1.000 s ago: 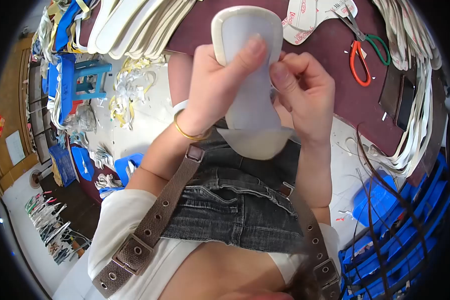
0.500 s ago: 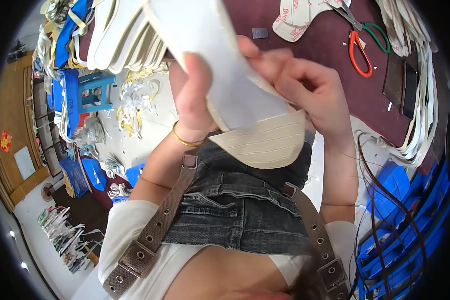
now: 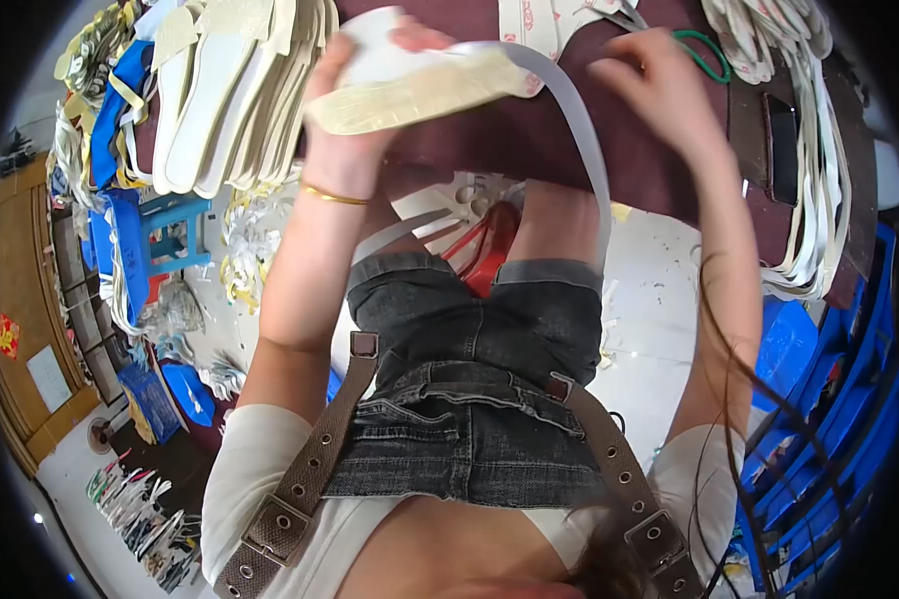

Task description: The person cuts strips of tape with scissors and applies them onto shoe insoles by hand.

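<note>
My left hand, fingers wrapped around it, holds up a cream and white shoe insole above the table edge. A long white strip arches from the insole's right end down past my thigh; another strip piece crosses my lap, and I cannot tell whether they join. My right hand is apart from the insole, fingers loosely bent with a gap between them. It lies over the scissors, whose green handle and part of the blades show. The red handle is hidden behind my hand.
Stacked insoles lie at the table's left. Printed white pieces sit at the back. A phone and hanging white strips are on the right. Below stand a red stool, a blue stool and blue crates.
My left hand has raised and tilted the insole, moving it up and left. My right hand has left the insole and moved to the scissors. The white strip now hangs in a loop.
</note>
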`<state>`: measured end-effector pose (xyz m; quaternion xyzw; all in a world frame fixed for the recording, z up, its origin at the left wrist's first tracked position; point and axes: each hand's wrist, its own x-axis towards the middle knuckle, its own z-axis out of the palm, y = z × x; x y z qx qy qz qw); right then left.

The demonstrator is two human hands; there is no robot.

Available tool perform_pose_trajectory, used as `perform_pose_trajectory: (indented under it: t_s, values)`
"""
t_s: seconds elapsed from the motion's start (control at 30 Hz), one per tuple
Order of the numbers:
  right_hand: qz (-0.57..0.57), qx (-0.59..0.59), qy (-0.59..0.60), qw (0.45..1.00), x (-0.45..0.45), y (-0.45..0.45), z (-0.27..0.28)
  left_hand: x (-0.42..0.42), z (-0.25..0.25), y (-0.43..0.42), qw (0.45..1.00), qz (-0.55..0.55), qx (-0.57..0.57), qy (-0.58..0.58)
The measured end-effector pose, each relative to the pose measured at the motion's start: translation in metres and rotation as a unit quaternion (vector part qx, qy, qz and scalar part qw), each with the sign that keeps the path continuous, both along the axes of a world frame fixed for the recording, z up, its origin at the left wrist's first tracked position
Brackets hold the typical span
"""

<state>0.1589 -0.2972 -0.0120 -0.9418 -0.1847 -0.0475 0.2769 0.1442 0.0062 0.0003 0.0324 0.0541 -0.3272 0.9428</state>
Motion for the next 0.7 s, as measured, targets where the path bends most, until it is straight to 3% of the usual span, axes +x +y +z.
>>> perform_pose_trajectory:
  t_s: [0.03, 0.1, 0.17, 0.23, 0.3, 0.37, 0.43, 0.5, 0.53, 0.6, 0.63, 0.7]
  values:
    - [-0.069, -0.148, -0.158, 0.974, 0.019, -0.038, -0.018, 0.007, 0.005, 0.009, 0.997, 0.070, 0.042, 0.002]
    - [-0.123, -0.193, -0.078, 0.970, 0.023, -0.074, -0.019, -0.008, 0.015, 0.015, 0.995, 0.069, -0.024, 0.074]
    - [-0.055, -0.119, 0.025, 0.991, 0.018, -0.083, -0.023, -0.021, 0.010, 0.020, 0.991, 0.099, 0.022, 0.086]
    - [-0.055, -0.116, 0.016, 0.992, 0.010, -0.083, -0.021, -0.027, 0.009, 0.018, 0.990, 0.106, -0.025, 0.089]
    - [-0.057, -0.115, 0.007, 0.992, -0.003, -0.080, -0.023, -0.026, 0.014, 0.014, 0.974, 0.175, 0.036, 0.137]
    - [-0.090, -0.186, -0.088, 0.975, -0.017, -0.075, -0.034, -0.023, 0.013, 0.016, 0.977, 0.173, -0.024, 0.127]
    - [-0.088, -0.193, -0.160, 0.964, -0.031, -0.069, -0.032, -0.017, 0.019, 0.013, 0.974, 0.184, 0.000, 0.133]
    - [-0.130, -0.145, -0.037, 0.980, -0.052, -0.063, -0.023, -0.013, 0.026, 0.009, 0.969, 0.196, 0.027, 0.147]
    - [-0.130, -0.144, -0.034, 0.980, -0.066, -0.058, -0.017, -0.011, 0.029, 0.006, 0.963, 0.216, 0.067, 0.149]
    - [-0.229, 0.062, 0.127, 0.963, -0.093, -0.052, -0.003, -0.009, 0.026, 0.007, 0.954, 0.237, 0.105, 0.152]
    - [-0.221, 0.078, 0.076, 0.969, -0.106, -0.054, -0.018, -0.008, 0.022, 0.008, 0.960, 0.224, 0.061, 0.157]
    - [-0.263, -0.018, 0.026, 0.964, -0.123, -0.026, -0.003, -0.007, 0.017, 0.009, 0.964, 0.209, 0.021, 0.163]
